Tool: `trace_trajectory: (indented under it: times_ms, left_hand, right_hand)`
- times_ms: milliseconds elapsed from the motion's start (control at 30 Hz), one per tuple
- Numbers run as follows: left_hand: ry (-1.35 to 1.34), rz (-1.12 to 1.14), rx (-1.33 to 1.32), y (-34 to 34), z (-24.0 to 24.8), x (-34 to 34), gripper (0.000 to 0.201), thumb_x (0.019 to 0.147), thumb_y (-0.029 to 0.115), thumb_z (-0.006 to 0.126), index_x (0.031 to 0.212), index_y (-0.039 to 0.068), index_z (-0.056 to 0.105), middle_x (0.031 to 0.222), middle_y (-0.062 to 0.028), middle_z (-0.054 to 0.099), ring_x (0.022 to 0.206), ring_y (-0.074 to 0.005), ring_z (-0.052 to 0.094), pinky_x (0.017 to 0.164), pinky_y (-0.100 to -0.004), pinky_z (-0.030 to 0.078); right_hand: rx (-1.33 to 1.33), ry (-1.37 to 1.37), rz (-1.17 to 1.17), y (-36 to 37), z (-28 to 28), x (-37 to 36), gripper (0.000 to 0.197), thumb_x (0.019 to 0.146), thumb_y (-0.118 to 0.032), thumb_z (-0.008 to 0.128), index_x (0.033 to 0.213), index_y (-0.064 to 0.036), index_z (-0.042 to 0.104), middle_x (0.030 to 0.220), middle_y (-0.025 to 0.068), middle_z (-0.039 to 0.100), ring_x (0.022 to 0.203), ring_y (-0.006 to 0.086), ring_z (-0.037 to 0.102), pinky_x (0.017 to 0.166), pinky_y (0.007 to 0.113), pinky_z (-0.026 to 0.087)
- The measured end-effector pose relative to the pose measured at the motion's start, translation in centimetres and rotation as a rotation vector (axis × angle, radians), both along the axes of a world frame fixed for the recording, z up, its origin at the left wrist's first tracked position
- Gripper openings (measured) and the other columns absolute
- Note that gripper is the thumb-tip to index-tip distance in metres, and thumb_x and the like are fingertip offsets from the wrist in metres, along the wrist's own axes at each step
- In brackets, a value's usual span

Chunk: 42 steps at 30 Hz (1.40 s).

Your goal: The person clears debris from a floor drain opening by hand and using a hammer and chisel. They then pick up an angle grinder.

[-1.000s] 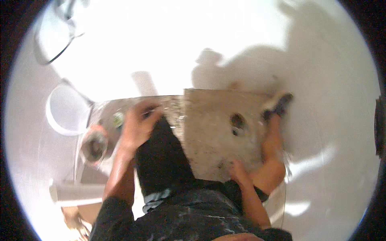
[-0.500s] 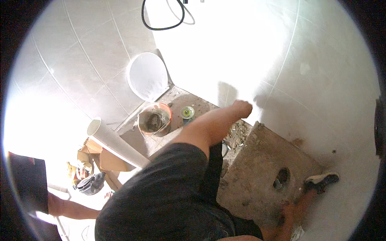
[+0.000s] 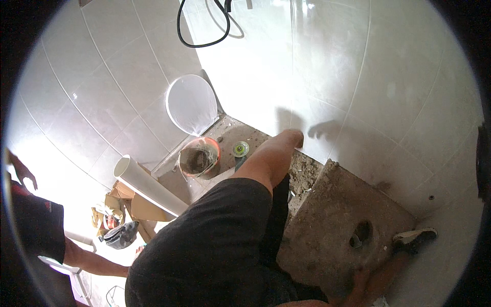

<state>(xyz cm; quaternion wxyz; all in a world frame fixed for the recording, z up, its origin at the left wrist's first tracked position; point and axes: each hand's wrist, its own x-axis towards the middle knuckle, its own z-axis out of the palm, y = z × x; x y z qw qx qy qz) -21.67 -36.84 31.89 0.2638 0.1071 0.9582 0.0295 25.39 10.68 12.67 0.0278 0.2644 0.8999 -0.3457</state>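
Note:
My left arm, in a black sleeve, reaches across the middle, and my left hand (image 3: 293, 137) is near the pale tiled wall, above a strip of rubble (image 3: 303, 176). Its fingers are turned away and hidden. A dirty brown slab (image 3: 327, 230) with a round hole (image 3: 361, 234) lies to the right of that arm. Low on the slab, in shade, is my right hand (image 3: 361, 280), close to a bare lower leg and a shoe (image 3: 417, 238). Its fingers are too dim to make out. Left of my forearm lies a tool with a round green disc (image 3: 240, 149), partly covered.
An orange-rimmed bucket (image 3: 219, 148) holds grey material. A white oval lid (image 3: 192, 104) leans in the corner. A white pipe (image 3: 148, 183) slants over a cardboard box (image 3: 146, 207), beside a black bag (image 3: 120, 235). Another person's arm (image 3: 94, 262) enters at left. A black hose (image 3: 204, 45) hangs above.
The view has shifted slightly, and the wall glare has lessened. My left hand has drawn a little to the left. The other person's raised hand now shows at the left edge.

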Motion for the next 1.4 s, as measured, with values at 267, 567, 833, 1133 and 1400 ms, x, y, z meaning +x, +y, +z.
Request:
trace_trajectory:
  times_ms: [267, 567, 833, 1133, 1400]
  left_hand:
    - [0.204, -0.149, 0.115, -5.9, -2.6, -1.9, 0.048, 0.091, 0.049, 0.064, 0.102, 0.002, 0.072, 0.089, -0.014, 0.073, 0.073, -0.0269, 0.067, 0.075, -0.0466, 0.054]
    - [-0.304, 0.031, -0.015, -1.9, 3.6, 3.3, 0.053, 0.096, 0.052, 0.057, 0.127, 0.009, 0.064, 0.13, -0.0084, 0.064, 0.108, -0.0278, 0.067, 0.097, -0.0529, 0.052]
    - [-0.225, 0.069, 0.129, -0.3, 3.4, 1.6, 0.041, 0.095, 0.04, 0.061, 0.126, 0.013, 0.062, 0.112, -0.0052, 0.07, 0.098, -0.0241, 0.069, 0.074, -0.0539, 0.059]
    - [-0.255, 0.064, 0.039, -4.7, 0.8, -0.2, 0.038, 0.091, 0.041, 0.063, 0.123, 0.02, 0.064, 0.103, -0.0029, 0.069, 0.096, -0.0221, 0.066, 0.071, -0.0508, 0.057]
    - [-0.211, 0.042, -0.001, -1.7, 1.9, 1.3, 0.038, 0.095, 0.038, 0.061, 0.125, 0.014, 0.063, 0.116, -0.0101, 0.069, 0.108, -0.0272, 0.066, 0.078, -0.0533, 0.057]
  right_hand:
    - [0.133, -0.079, 0.111, -3.0, -1.0, -1.9, 0.043, 0.091, -0.018, 0.064, 0.123, 0.0087, 0.058, 0.119, 0.0258, 0.064, 0.107, 0.0386, 0.063, 0.093, 0.045, 0.048]
    - [0.211, -0.083, 0.04, -4.1, 2.6, 0.3, 0.038, 0.093, -0.016, 0.058, 0.123, 0.0063, 0.06, 0.121, 0.0219, 0.064, 0.111, 0.0367, 0.061, 0.095, 0.043, 0.047]
    - [0.133, -0.11, -0.042, 0.7, -1.3, 0.5, 0.038, 0.09, -0.018, 0.063, 0.121, 0.0048, 0.062, 0.121, 0.0216, 0.064, 0.112, 0.036, 0.061, 0.097, 0.044, 0.047]
    - [0.209, -0.084, 0.077, -2.1, -2.1, -1.3, 0.038, 0.087, -0.018, 0.066, 0.12, 0.0015, 0.065, 0.114, 0.0256, 0.066, 0.105, 0.0417, 0.063, 0.093, 0.045, 0.049]
    - [0.289, -0.103, 0.104, -0.4, -2.5, -0.3, 0.044, 0.086, -0.021, 0.069, 0.122, 0.0018, 0.063, 0.117, 0.0244, 0.065, 0.107, 0.0411, 0.062, 0.095, 0.044, 0.048]
